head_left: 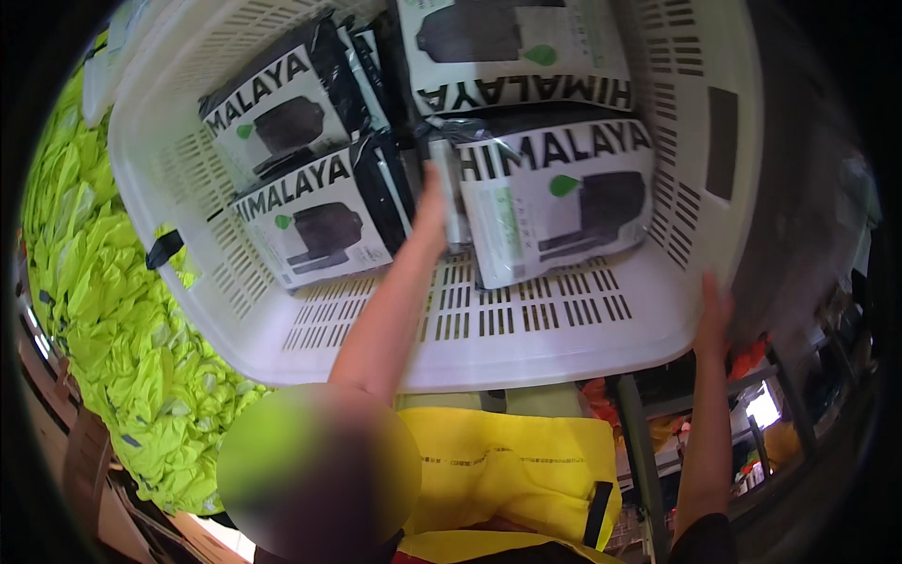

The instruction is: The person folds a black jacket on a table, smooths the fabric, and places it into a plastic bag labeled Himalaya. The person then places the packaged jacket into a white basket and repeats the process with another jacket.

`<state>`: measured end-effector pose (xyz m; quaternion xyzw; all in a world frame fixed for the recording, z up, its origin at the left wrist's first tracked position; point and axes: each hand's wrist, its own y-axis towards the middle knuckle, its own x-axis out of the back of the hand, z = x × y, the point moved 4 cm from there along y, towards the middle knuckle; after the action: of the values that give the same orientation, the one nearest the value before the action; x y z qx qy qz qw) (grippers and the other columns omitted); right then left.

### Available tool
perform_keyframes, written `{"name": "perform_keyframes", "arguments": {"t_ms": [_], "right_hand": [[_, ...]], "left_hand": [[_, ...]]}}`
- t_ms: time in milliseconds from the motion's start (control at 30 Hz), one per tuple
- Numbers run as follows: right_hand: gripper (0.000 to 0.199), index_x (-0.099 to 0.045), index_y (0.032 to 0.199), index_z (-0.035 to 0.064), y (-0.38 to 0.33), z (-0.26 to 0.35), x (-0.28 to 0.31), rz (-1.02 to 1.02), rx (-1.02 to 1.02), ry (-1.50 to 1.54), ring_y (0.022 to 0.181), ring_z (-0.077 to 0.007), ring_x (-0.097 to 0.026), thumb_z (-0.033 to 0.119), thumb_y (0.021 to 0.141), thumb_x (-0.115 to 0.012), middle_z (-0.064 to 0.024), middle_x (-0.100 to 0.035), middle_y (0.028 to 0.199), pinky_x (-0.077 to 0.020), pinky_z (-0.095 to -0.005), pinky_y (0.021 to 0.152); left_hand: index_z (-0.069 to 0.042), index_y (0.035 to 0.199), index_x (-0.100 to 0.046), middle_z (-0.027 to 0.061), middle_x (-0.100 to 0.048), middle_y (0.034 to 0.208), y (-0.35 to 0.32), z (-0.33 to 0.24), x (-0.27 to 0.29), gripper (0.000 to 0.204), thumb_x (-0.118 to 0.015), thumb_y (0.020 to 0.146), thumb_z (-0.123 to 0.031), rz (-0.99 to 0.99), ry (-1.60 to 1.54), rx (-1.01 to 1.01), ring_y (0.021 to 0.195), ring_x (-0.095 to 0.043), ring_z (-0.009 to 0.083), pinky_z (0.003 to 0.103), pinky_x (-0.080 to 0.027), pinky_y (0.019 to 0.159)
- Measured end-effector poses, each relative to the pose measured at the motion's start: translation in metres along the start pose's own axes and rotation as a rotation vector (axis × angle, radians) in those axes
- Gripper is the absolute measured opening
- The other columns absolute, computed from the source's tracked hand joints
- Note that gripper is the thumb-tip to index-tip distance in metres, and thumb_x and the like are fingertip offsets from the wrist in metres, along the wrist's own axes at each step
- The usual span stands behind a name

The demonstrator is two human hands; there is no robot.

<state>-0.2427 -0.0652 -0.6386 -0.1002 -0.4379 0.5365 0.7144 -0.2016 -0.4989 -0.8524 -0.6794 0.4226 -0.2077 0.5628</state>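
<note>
Inside a large white slatted plastic basket (489,367) lie several plastic-wrapped packs in black and white with a pictured dark item. My left hand (430,211) reaches into the middle of the basket, its visible fingers stretched along the left side of the front right pack (556,202); part of the hand is hidden. Left of that hand sits the front left pack (315,221), with another pack (282,113) behind it. An upside-down pack (517,47) rests at the back right. My right hand (714,315), slightly blurred, is at the basket's outer right rim with fingers extended, holding nothing visible.
A big heap of bright yellow-green cloth or bags (122,348) lies along the left. Yellow fabric (512,461) with a dark strip is below the basket, near my body. Metal frame bars (644,461) and orange items stand at lower right. A black clip (164,249) hangs on the basket's left rim.
</note>
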Motion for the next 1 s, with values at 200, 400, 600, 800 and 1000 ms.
{"name": "perform_keyframes", "arguments": {"t_ms": [200,400,600,800,1000], "right_hand": [[0.046,-0.049,0.122,-0.0038,0.000,0.003,0.001,-0.025,-0.027,0.004,0.102,-0.0168,-0.052,0.027,0.089,-0.060,-0.0100,-0.055,0.115,-0.0398,-0.0299,0.090],[0.048,-0.048,0.123,-0.0040,-0.003,0.000,0.006,-0.025,-0.010,-0.001,0.103,-0.0174,-0.052,0.028,0.089,-0.060,-0.0101,-0.055,0.117,-0.0395,-0.0302,0.091],[0.047,-0.048,0.122,-0.0047,-0.002,-0.001,0.004,-0.024,-0.002,0.013,0.102,-0.0167,-0.052,0.026,0.089,-0.060,-0.0095,-0.055,0.115,-0.0408,-0.0299,0.090],[0.045,-0.049,0.122,-0.0048,-0.002,-0.005,0.011,-0.077,0.021,-0.051,0.101,-0.0171,-0.053,0.024,0.089,-0.060,-0.0091,-0.056,0.116,-0.0408,-0.0304,0.090],[0.042,-0.047,0.123,-0.0047,0.008,-0.014,0.020,-0.099,0.088,-0.102,0.103,-0.0168,-0.052,0.021,0.091,-0.057,-0.0091,-0.054,0.116,-0.0403,-0.0304,0.091]], "left_hand": [[-0.003,0.114,-0.057,0.0137,-0.062,0.103,0.030,0.038,-0.026,0.052,-0.040,0.093,-0.048,-0.067,-0.401,-0.101,0.090,-0.060,0.0273,0.036,-0.048,0.081],[-0.005,0.133,-0.042,0.0177,-0.053,0.125,0.020,-0.032,-0.004,0.076,-0.032,0.089,-0.066,-0.221,-0.133,0.023,0.114,-0.051,0.0309,0.039,-0.038,0.097],[-0.008,0.129,-0.049,0.0091,-0.058,0.119,0.039,0.009,-0.039,0.069,-0.034,0.089,-0.063,-0.016,-0.131,0.075,0.108,-0.054,0.0253,0.037,-0.043,0.091],[-0.002,0.124,-0.050,0.0241,-0.053,0.121,0.101,-0.003,0.024,0.059,-0.033,0.095,-0.050,-0.344,0.409,-0.319,0.108,-0.053,0.0377,0.042,-0.040,0.093],[-0.005,0.115,-0.058,0.0158,-0.060,0.112,0.124,0.008,-0.003,0.047,-0.037,0.094,-0.042,-0.141,-0.054,0.181,0.093,-0.058,0.0298,0.040,-0.047,0.080]]}}
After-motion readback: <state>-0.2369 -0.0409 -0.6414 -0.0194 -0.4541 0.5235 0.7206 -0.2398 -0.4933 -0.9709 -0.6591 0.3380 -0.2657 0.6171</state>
